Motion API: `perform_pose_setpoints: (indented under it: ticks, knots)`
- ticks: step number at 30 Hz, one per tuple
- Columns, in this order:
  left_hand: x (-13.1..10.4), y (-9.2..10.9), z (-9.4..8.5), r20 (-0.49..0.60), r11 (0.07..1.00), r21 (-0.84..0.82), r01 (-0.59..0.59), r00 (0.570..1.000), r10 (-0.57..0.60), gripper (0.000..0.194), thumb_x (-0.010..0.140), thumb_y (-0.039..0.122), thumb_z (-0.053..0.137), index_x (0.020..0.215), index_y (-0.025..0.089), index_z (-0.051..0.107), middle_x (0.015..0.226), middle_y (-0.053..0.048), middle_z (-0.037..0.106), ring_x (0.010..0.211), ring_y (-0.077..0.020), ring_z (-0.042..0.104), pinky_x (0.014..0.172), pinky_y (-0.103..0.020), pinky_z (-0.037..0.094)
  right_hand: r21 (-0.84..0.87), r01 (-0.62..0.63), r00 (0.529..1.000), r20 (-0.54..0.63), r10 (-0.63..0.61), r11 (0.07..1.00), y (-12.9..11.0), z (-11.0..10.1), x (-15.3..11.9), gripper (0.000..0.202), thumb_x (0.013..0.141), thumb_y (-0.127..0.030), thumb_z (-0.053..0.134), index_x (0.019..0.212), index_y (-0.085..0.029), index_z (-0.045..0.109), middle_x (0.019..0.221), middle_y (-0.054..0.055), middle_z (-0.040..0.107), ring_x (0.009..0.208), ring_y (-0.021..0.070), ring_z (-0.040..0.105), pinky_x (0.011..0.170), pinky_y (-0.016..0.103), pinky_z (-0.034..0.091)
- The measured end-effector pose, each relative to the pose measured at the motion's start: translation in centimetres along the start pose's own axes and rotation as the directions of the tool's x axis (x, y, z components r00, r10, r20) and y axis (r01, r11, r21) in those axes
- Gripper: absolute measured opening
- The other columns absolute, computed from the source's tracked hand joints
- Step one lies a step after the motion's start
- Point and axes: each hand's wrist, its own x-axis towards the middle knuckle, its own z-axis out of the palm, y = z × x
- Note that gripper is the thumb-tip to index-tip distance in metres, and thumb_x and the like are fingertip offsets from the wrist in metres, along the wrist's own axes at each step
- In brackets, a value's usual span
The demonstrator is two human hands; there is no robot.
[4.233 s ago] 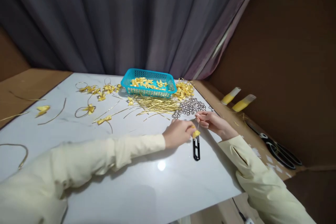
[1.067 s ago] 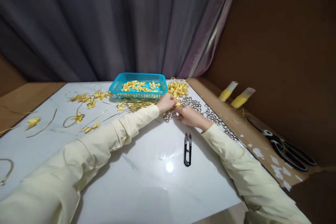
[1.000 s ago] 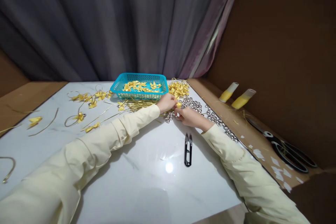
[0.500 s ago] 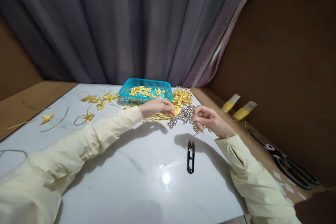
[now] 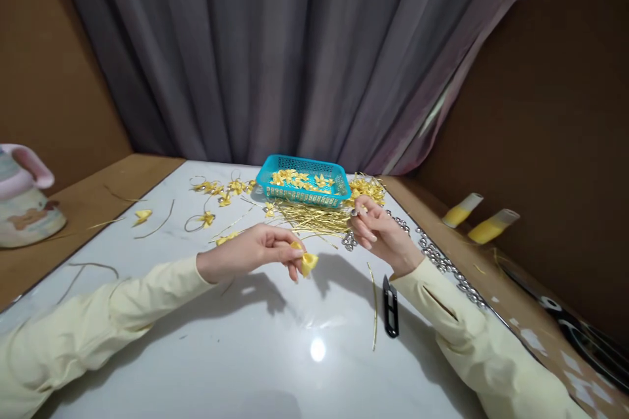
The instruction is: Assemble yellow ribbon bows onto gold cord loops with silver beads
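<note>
My left hand (image 5: 260, 252) pinches a yellow ribbon bow (image 5: 308, 264) over the middle of the white table. To its right, my right hand (image 5: 376, 229) is raised with thumb and fingers together; a small silvery thing seems to be at the fingertips, too small to name surely. Silver bells or beads (image 5: 437, 258) lie behind and beside the right hand. Gold wire strands (image 5: 314, 218) lie in a bundle beyond both hands. Black thread snips (image 5: 391, 308) rest below the right hand, with one gold strand (image 5: 374, 308) beside them.
A blue basket (image 5: 304, 200) of yellow bows stands at the back, with a pile of gold bows (image 5: 367, 188) to its right. Finished-looking bows with loops (image 5: 206, 218) lie left. A mug (image 5: 27, 209), two yellow-filled tubes (image 5: 493, 226) and large scissors (image 5: 590, 347) flank the table.
The view has shifted left, bringing the mug in. My left hand has drawn the bow nearer, away from the bells. My right hand has lifted off the bells. A gold strand now lies beside the snips.
</note>
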Motion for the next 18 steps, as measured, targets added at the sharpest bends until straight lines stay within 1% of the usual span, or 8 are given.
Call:
perform_pose_setpoints:
  ticks: [2, 4, 7, 11, 13, 16, 18]
  knots:
    - [-0.6, -0.8, 0.0, -0.047, 1.000, 0.008, 0.007, 0.999, -0.006, 0.016, 0.083, 0.029, 0.055, 0.084, 0.016, 0.065, 0.069, -0.002, 0.069, 0.071, -0.0138, 0.064, 0.074, -0.026, 0.045, -0.005, -0.016, 1.000, -0.003, 0.016, 1.000, 0.4, 0.6, 0.6, 0.028, 0.069, -0.032, 0.070, 0.079, -0.021, 0.046, 0.045, -0.010, 0.043, 0.037, 0.0041, 0.032, 0.037, 0.015, 0.036]
    - [-1.2, -1.6, 0.0, -0.079, 1.000, 0.018, 0.016, 0.997, -0.014, 0.016, 0.082, 0.029, 0.056, 0.083, 0.016, 0.064, 0.068, -0.002, 0.069, 0.070, -0.0138, 0.064, 0.073, -0.026, 0.045, -0.011, -0.031, 0.999, -0.011, 0.031, 0.999, 0.8, 1.1, 1.0, 0.028, 0.070, -0.031, 0.070, 0.079, -0.021, 0.046, 0.048, -0.009, 0.047, 0.040, 0.0045, 0.038, 0.039, 0.015, 0.037]
    - [-1.9, -3.0, 0.2, -0.112, 1.000, 0.005, 0.013, 0.994, -0.012, 0.014, 0.082, 0.028, 0.056, 0.084, 0.016, 0.064, 0.071, -0.002, 0.069, 0.070, -0.0144, 0.064, 0.071, -0.025, 0.045, -0.026, -0.059, 0.998, -0.017, 0.059, 0.998, 0.9, 2.1, 1.1, 0.025, 0.072, -0.031, 0.068, 0.078, -0.021, 0.046, 0.052, -0.008, 0.052, 0.040, 0.0045, 0.042, 0.037, 0.015, 0.033]
    - [-2.5, -5.2, 0.4, -0.163, 0.995, -0.094, -0.028, 0.987, 0.012, 0.018, 0.082, 0.029, 0.056, 0.088, 0.014, 0.063, 0.075, -0.004, 0.068, 0.077, -0.0159, 0.063, 0.076, -0.028, 0.045, -0.033, -0.098, 0.995, -0.026, 0.097, 0.995, 0.7, 3.3, 0.7, 0.020, 0.075, -0.027, 0.065, 0.078, -0.020, 0.046, 0.063, -0.005, 0.061, 0.035, 0.0012, 0.035, 0.033, 0.014, 0.019]
    - [-2.5, -6.4, 0.5, -0.175, 0.984, -0.169, -0.056, 0.984, 0.026, 0.021, 0.082, 0.032, 0.056, 0.088, 0.013, 0.062, 0.077, -0.005, 0.068, 0.076, -0.0162, 0.063, 0.075, -0.029, 0.046, -0.025, -0.119, 0.992, -0.047, 0.117, 0.993, 0.8, 3.8, 0.4, 0.020, 0.075, -0.026, 0.065, 0.078, -0.020, 0.046, 0.070, -0.003, 0.064, 0.034, 0.0001, 0.031, 0.034, 0.015, 0.015]
    - [-2.2, -7.9, 0.7, -0.142, 0.965, -0.255, -0.056, 0.990, 0.019, 0.026, 0.081, 0.036, 0.057, 0.088, 0.011, 0.061, 0.077, -0.006, 0.067, 0.072, -0.0167, 0.063, 0.074, -0.031, 0.047, -0.002, -0.157, 0.984, -0.082, 0.157, 0.988, 1.4, 4.2, -0.1, 0.021, 0.073, -0.024, 0.066, 0.075, -0.020, 0.045, 0.080, 0.000, 0.067, 0.034, -0.0004, 0.026, 0.035, 0.017, 0.013]
    - [-2.0, -8.3, 0.7, -0.105, 0.964, -0.263, -0.045, 0.994, 0.018, 0.027, 0.081, 0.037, 0.057, 0.087, 0.011, 0.061, 0.077, -0.007, 0.067, 0.072, -0.0170, 0.063, 0.074, -0.032, 0.048, 0.018, -0.167, 0.980, -0.105, 0.168, 0.986, 1.9, 4.3, -0.4, 0.022, 0.071, -0.022, 0.067, 0.073, -0.020, 0.045, 0.087, 0.001, 0.068, 0.034, -0.0006, 0.024, 0.035, 0.018, 0.012]
